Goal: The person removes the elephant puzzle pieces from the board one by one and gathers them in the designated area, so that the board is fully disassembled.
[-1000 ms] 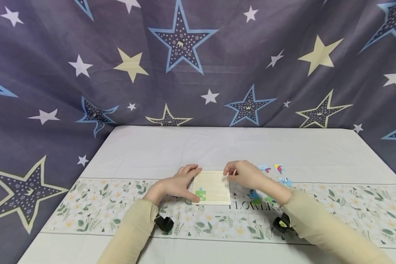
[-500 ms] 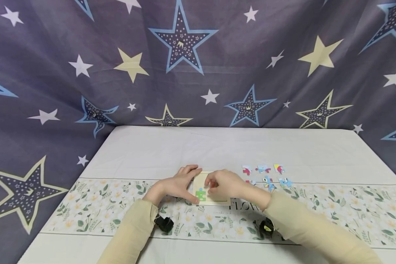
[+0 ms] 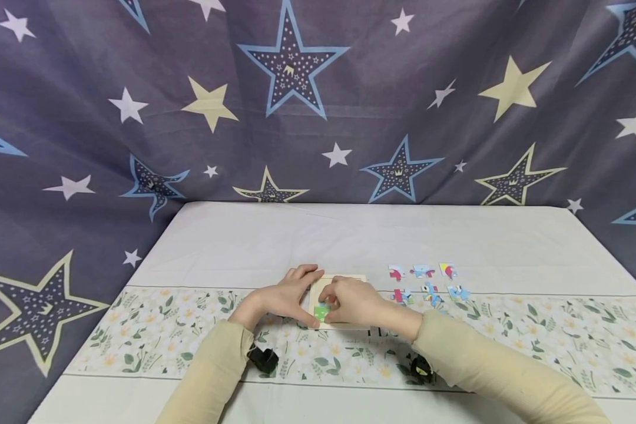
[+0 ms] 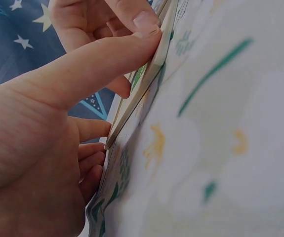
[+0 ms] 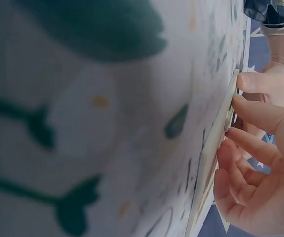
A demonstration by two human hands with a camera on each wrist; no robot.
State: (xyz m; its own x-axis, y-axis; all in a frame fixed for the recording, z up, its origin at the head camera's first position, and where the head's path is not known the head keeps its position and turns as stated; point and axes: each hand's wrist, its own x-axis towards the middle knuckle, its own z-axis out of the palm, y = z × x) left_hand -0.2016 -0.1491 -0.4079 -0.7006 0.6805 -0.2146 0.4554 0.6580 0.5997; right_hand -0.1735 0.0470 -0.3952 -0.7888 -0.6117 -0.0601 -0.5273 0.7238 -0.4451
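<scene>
A shallow wooden puzzle tray [image 3: 345,277] lies on the table. My left hand [image 3: 283,297] holds its left side, thumb at the near corner and fingers toward the far one; in the left wrist view the thumb [image 4: 107,61] presses on the rim. A green puzzle piece [image 3: 320,313] sits in the tray's near left corner. Right beside that piece, the curled fingers of my right hand [image 3: 355,300] pinch at a puzzle piece low in the tray, mostly hidden by the hand. In the right wrist view the thumb and forefinger [image 5: 255,111] reach over the tray's edge.
Several loose puzzle pieces [image 3: 423,271] lie in two rows to the right of the tray, beyond my right forearm. A floral printed runner [image 3: 535,335] crosses the white-covered table [image 3: 275,235]. Behind hangs a dark curtain [image 3: 350,106] with stars.
My right hand has moved left from the tray's right edge to the green piece in the near left corner. The left hand stays on the tray's side.
</scene>
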